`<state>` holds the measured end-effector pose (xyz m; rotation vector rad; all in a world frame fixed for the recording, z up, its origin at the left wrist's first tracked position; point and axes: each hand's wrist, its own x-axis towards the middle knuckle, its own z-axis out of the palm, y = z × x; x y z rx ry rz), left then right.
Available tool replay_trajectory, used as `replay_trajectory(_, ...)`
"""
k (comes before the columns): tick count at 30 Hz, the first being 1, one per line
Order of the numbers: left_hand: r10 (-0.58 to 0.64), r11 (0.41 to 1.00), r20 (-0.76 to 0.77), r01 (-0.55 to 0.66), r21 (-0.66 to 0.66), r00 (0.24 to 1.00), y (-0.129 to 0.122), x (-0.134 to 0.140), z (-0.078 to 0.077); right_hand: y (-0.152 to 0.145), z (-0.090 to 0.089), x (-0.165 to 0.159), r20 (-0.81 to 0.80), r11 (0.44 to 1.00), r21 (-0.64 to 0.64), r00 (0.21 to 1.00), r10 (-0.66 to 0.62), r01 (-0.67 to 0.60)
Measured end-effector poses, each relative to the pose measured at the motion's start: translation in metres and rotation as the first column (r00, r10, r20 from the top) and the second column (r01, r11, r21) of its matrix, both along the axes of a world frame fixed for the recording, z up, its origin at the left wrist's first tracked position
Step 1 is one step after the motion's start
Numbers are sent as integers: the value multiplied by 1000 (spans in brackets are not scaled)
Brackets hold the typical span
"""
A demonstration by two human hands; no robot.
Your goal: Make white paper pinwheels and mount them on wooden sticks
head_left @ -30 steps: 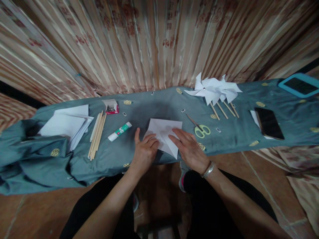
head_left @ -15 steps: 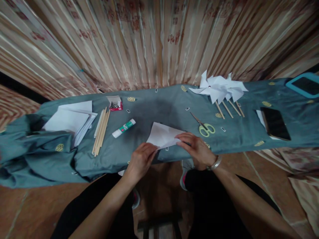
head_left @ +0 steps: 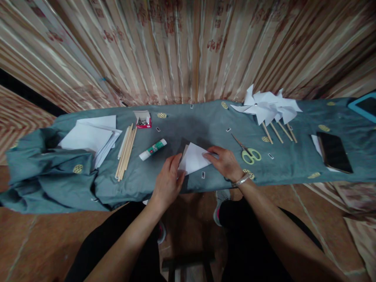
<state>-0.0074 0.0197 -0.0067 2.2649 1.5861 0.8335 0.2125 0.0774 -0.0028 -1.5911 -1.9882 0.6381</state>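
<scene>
A folded sheet of white paper [head_left: 194,158] lies near the front edge of the cloth-covered table, between my two hands. My left hand [head_left: 168,179] grips its left edge, thumb and fingers closed around it. At the paper's right corner, my right hand [head_left: 225,162] pinches the sheet between thumb and fingers. A glue stick [head_left: 152,149] with a green and white label lies just left of the paper. Scissors with light green handles [head_left: 250,155] rest beyond my right hand, blades pointing away from me.
Wooden sticks [head_left: 126,153] and a stack of white paper [head_left: 88,133] lie left, near a small red box of metal bits [head_left: 143,120]. Several paper pinwheels [head_left: 268,106] lie back right. A phone [head_left: 334,152] and a blue-framed device [head_left: 367,105] are far right. A curtain [head_left: 176,51] hangs behind.
The paper looks more folded over, with its left flap now showing behind. My left hand has shifted up along its left edge. The whole view has moved slightly, so things sit further right.
</scene>
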Motion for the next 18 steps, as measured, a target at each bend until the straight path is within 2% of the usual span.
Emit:
replay_trajectory(2, -95, 984, -156, 117, 138, 983, -3, 4, 2, 2, -3, -3, 15, 998, 49, 1000, 24, -25)
replay_trajectory(5, -218, 947, -314, 278, 160, 924, -9, 15, 4, 5, -8, -8, 40, 993, 107, 998, 42, -46)
replay_trajectory(11, -257, 963, -380, 269, -21, 889, -12, 29, -1, 10, -15, -13, 54, 989, 144, 998, 15, -23)
replay_trajectory(18, -272, 962, -378, 259, -86, 885, -10, 28, -3, 13, -16, -13, 50, 994, 113, 999, -3, -3)
